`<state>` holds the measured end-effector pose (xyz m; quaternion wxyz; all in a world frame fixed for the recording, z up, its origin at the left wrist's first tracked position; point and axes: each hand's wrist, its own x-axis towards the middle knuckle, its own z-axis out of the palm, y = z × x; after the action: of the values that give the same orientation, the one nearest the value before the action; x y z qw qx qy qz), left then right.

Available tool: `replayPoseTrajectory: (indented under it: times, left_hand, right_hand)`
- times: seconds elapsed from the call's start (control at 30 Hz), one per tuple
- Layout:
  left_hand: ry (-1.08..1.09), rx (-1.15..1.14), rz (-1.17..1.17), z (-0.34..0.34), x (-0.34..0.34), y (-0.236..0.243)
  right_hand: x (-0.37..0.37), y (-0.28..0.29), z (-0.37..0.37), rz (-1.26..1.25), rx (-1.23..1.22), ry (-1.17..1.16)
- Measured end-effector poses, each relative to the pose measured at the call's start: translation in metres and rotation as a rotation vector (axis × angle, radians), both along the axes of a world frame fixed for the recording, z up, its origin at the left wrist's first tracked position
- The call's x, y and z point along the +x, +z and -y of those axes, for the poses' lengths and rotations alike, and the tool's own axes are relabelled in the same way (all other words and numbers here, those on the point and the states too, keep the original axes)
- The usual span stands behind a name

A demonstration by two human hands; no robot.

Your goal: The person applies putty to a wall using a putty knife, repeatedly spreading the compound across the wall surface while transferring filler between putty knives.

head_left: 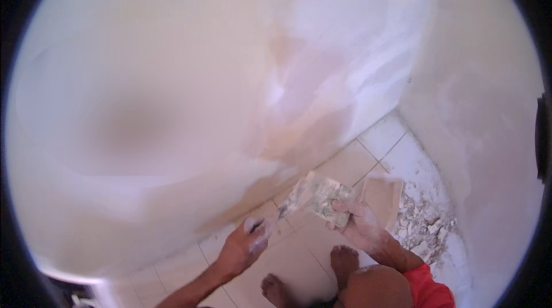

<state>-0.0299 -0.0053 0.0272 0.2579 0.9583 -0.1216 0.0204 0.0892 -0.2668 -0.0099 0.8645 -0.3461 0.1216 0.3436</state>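
Observation:
My left hand (pixel 246 245) is closed around the handle of a putty knife (pixel 294 197), whose blade is smeared with whitish filler. The blade reaches up to the left edge of a flat board (pixel 328 200), and I cannot tell whether it touches. Green and white smears cover the board's face. My right hand (pixel 361 224) grips that board at its right side, thumb on top. Both hands are dusted white and hang above the tiled floor, in front of a patchy wall (pixel 322 66) with white and tan areas.
Broken plaster rubble (pixel 428 224) lies along the right wall (pixel 489 135). A beige rectangular piece (pixel 382 199) is next to it on the tiled floor (pixel 276 256). My bare feet (pixel 345 262) and bent knee (pixel 376 288) are just below my hands.

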Motion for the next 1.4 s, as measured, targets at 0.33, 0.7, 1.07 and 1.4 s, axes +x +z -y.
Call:
replayPoseTrajectory:
  times: [0.33, 0.7, 1.07, 1.4]
  left_hand:
    - [0.186, 0.006, -0.135, -0.009, -0.021, -0.015]
    - [0.301, -0.198, -0.379, -0.005, -0.021, -0.012]
    - [0.356, -0.309, -0.358, -0.005, -0.022, -0.016]
    - [0.346, -0.196, -0.443, -0.008, -0.016, -0.009]
  right_hand:
    - [0.092, 0.067, 0.040, 0.926, -0.368, -0.518]
    - [0.196, 0.090, -0.031, 1.871, -0.972, -1.106]
    - [0.150, 0.040, -0.019, 1.720, -1.082, -1.043]
    - [0.210, 0.110, 0.008, 1.267, -1.076, -1.210]
